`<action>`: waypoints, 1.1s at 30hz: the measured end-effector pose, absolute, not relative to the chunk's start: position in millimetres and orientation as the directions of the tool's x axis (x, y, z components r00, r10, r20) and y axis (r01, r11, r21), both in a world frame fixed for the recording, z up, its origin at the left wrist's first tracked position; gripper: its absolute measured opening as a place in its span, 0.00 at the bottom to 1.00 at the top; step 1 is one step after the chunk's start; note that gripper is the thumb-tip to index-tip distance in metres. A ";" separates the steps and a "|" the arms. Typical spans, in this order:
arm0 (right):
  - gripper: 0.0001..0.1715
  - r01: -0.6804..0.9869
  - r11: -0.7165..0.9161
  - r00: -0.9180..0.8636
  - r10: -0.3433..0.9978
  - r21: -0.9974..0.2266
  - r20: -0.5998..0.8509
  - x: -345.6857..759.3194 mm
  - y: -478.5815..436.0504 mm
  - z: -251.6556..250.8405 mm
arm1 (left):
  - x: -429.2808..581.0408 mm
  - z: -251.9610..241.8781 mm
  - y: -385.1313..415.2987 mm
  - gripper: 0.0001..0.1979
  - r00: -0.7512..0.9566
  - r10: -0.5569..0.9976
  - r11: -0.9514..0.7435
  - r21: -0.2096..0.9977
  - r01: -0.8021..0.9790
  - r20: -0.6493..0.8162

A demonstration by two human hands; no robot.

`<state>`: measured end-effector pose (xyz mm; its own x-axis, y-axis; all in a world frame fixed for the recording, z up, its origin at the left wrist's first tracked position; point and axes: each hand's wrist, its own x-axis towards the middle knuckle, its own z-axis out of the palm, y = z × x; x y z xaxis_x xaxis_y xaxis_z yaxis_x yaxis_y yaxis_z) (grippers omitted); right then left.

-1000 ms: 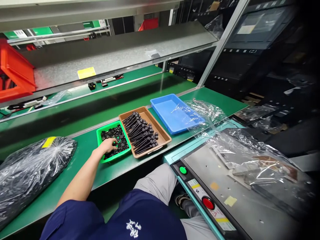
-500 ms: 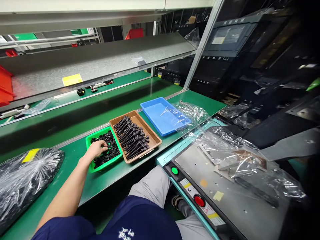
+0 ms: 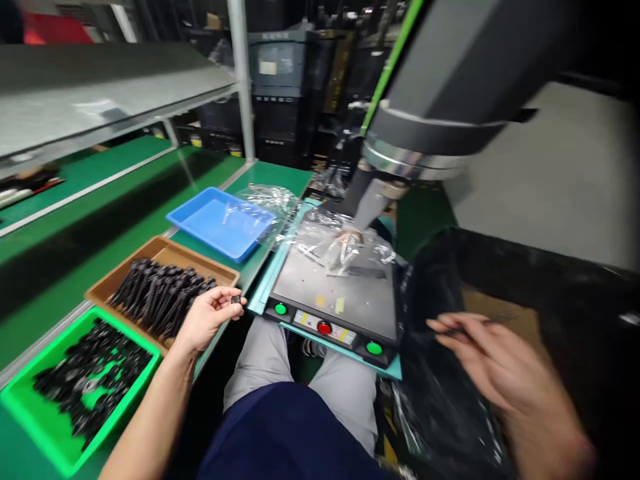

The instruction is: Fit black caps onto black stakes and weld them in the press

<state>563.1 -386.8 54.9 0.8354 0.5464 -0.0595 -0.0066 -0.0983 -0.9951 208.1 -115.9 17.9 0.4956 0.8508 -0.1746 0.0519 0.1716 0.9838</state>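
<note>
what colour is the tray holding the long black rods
The tray is brown, clearest in the head view.

Green workbench (image 3: 131, 189) under grey shelf (image 3: 100, 90)

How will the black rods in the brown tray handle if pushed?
Probably stiff: the black rods lie straight in the brown tray, none sagging. Likely to roll sideways, being slim and round-looking, though the knobbed heads may check that. Piled loosely, so pushing one probably shifts its neighbours.
</note>
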 end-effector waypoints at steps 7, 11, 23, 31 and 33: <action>0.17 -0.422 0.303 0.733 0.669 -0.854 -0.125 486.1 -324.6 14.7 | 303.9 4.6 -171.8 0.22 0.816 0.552 0.397 0.915 -0.076 -0.172; 0.14 -0.494 0.357 0.710 0.692 -0.793 -0.131 454.8 -312.3 6.5 | 316.9 -1.8 -188.5 0.21 0.823 0.555 0.415 0.898 -0.148 -0.121; 0.10 -0.690 0.369 0.642 0.709 -0.623 -0.292 420.6 -319.5 -34.2 | 306.2 -11.1 -189.4 0.22 0.790 0.609 0.316 0.935 -0.162 -0.069; 0.11 -0.607 0.438 0.693 0.699 -0.663 -0.173 414.6 -325.6 -29.5 | 309.4 -19.8 -186.1 0.19 0.785 0.619 0.283 0.943 -0.178 -0.038; 0.11 -0.630 0.442 0.683 0.707 -0.639 -0.184 415.0 -326.1 -29.3 | 309.9 -20.3 -184.5 0.19 0.790 0.612 0.279 0.943 -0.181 -0.029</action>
<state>415.0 -326.1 -29.3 0.6825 0.7074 -0.1836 -0.6299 0.4420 -0.6386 309.9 -184.5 -20.3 0.7904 0.6119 -0.0290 -0.1811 0.2787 0.9431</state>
